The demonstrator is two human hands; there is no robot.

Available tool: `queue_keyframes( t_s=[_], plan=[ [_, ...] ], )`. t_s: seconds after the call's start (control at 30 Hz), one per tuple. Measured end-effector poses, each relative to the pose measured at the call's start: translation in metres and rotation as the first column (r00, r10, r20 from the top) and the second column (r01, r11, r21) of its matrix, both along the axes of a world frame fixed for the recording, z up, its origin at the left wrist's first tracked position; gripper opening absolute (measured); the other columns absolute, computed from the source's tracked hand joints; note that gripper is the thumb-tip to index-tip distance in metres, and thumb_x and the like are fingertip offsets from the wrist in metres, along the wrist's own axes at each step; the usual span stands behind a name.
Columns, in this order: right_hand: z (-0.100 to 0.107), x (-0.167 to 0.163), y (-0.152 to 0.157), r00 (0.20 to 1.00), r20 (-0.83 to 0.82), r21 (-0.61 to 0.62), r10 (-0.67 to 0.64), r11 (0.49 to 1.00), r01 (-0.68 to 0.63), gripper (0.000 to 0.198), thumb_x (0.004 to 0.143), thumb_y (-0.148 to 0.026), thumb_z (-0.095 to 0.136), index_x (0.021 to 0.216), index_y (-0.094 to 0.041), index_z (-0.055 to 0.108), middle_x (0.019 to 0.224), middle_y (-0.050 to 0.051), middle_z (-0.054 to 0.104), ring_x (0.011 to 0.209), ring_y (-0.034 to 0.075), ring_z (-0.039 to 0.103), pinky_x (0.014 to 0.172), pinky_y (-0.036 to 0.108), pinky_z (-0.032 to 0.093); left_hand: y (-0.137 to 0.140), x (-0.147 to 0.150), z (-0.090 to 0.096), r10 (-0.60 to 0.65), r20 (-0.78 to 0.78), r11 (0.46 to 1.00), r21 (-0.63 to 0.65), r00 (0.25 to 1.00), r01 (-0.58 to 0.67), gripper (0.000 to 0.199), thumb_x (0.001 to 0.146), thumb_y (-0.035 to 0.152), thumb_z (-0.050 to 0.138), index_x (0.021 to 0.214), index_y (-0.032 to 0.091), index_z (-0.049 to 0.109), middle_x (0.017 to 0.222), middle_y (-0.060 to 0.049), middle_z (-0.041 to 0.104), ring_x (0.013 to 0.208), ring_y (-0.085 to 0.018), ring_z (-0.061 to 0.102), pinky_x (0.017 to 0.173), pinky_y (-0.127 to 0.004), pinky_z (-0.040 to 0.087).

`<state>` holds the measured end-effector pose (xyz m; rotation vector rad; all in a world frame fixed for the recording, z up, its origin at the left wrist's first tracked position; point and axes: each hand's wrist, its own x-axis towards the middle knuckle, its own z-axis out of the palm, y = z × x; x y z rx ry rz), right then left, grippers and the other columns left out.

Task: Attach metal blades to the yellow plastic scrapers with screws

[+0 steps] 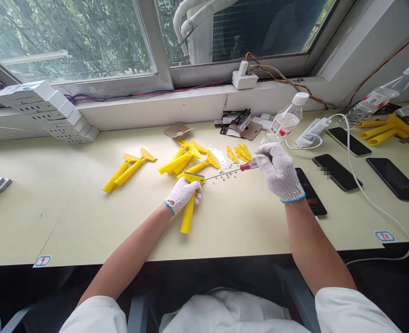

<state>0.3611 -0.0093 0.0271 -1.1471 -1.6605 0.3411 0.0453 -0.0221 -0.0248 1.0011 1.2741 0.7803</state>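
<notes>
My gloved left hand (184, 195) is closed around a yellow scraper (188, 215) just below its head, with the handle pointing toward me. A metal blade edge shows along the top of that head. My gloved right hand (277, 169) grips a screwdriver (248, 165) by its red and clear handle. The long shaft runs left, and its tip is at the right end of the scraper's head. Small screws or nuts (225, 175) lie scattered beneath the shaft. Behind them are white blades (218, 157) and loose yellow plates (242, 152).
Several yellow scrapers (180, 159) lie behind my left hand, and two more scrapers (130, 171) are farther left. A plastic bottle (287, 120), phones (336, 172), a power strip (313, 132) and a white cable are on the right. Stacked white boxes (51, 111) stand at the back left.
</notes>
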Motion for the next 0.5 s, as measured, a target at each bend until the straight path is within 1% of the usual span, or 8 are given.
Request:
queue_keyframes(
  t_s=[0.1,0.17,0.23,0.27,0.33,0.4,0.43,0.5],
  plan=[
    [0.002,-0.005,-0.005,0.986,-0.148,-0.016,0.083,0.996,-0.086,0.014,0.094,-0.025,0.067,0.106,-0.024,0.073,0.102,0.007,0.076,0.091,0.024,0.072,0.086,0.040,0.061,0.002,-0.002,-0.004,-0.019,0.042,1.000,0.018,0.999,0.018,0.010,0.079,0.022,0.077,0.081,0.014,0.071,0.071,-0.010,0.073,0.055,-0.018,0.070,0.054,-0.029,0.061],
    [0.002,-0.010,-0.008,0.965,-0.246,-0.045,0.094,0.993,-0.108,0.022,0.084,-0.020,0.065,0.104,-0.023,0.074,0.102,0.007,0.076,0.093,0.025,0.074,0.085,0.040,0.061,0.003,-0.004,-0.007,-0.041,0.084,0.998,0.052,0.996,0.037,0.018,0.078,0.023,0.082,0.091,0.013,0.074,0.083,-0.012,0.078,0.064,-0.019,0.075,0.062,-0.030,0.065],
    [-0.001,-0.013,-0.009,0.959,-0.276,-0.075,0.061,0.994,-0.084,0.027,0.080,-0.020,0.064,0.106,-0.022,0.073,0.104,0.008,0.077,0.095,0.026,0.076,0.084,0.040,0.062,0.004,-0.006,-0.010,-0.065,0.121,0.995,0.084,0.991,0.055,0.026,0.078,0.021,0.085,0.100,0.013,0.075,0.093,-0.013,0.080,0.070,-0.019,0.078,0.068,-0.030,0.066],
    [-0.002,-0.013,-0.008,0.970,-0.243,-0.090,0.007,0.996,-0.029,0.025,0.083,-0.022,0.065,0.106,-0.022,0.072,0.103,0.008,0.077,0.093,0.027,0.076,0.082,0.040,0.062,0.004,-0.006,-0.011,-0.072,0.133,0.994,0.095,0.988,0.060,0.028,0.077,0.020,0.086,0.102,0.013,0.075,0.096,-0.013,0.080,0.071,-0.018,0.078,0.069,-0.030,0.066],
    [-0.007,-0.011,-0.004,0.984,-0.086,-0.110,-0.153,0.984,0.143,0.012,0.094,-0.032,0.066,0.100,-0.022,0.069,0.091,0.008,0.074,0.081,0.026,0.072,0.077,0.039,0.058,0.005,-0.008,-0.013,-0.088,0.141,0.991,0.112,0.986,0.073,0.032,0.077,0.018,0.086,0.106,0.013,0.075,0.100,-0.012,0.081,0.072,-0.017,0.077,0.070,-0.030,0.066],
    [-0.012,-0.006,0.002,0.955,0.073,-0.116,-0.286,0.949,0.293,0.024,0.103,-0.044,0.064,0.090,-0.023,0.064,0.076,0.006,0.067,0.069,0.025,0.064,0.072,0.039,0.052,0.006,-0.009,-0.015,-0.105,0.121,0.988,0.129,0.987,0.090,0.033,0.078,0.018,0.084,0.109,0.014,0.074,0.103,-0.012,0.081,0.073,-0.018,0.078,0.070,-0.031,0.067],
    [-0.014,-0.003,0.005,0.944,0.119,-0.128,-0.309,0.938,0.323,0.029,0.105,-0.047,0.062,0.087,-0.024,0.062,0.073,0.006,0.065,0.067,0.025,0.062,0.071,0.039,0.050,0.007,-0.009,-0.016,-0.114,0.104,0.986,0.137,0.988,0.099,0.032,0.079,0.020,0.083,0.109,0.014,0.074,0.105,-0.012,0.081,0.073,-0.019,0.078,0.071,-0.032,0.068],
    [-0.017,0.001,0.010,0.952,0.104,-0.165,-0.287,0.939,0.301,0.027,0.106,-0.045,0.059,0.090,-0.024,0.064,0.078,0.007,0.068,0.072,0.025,0.064,0.073,0.039,0.051,0.008,-0.010,-0.019,-0.130,0.072,0.982,0.145,0.989,0.119,0.029,0.082,0.022,0.081,0.108,0.014,0.073,0.106,-0.012,0.081,0.073,-0.019,0.078,0.072,-0.033,0.068]
  ],
)
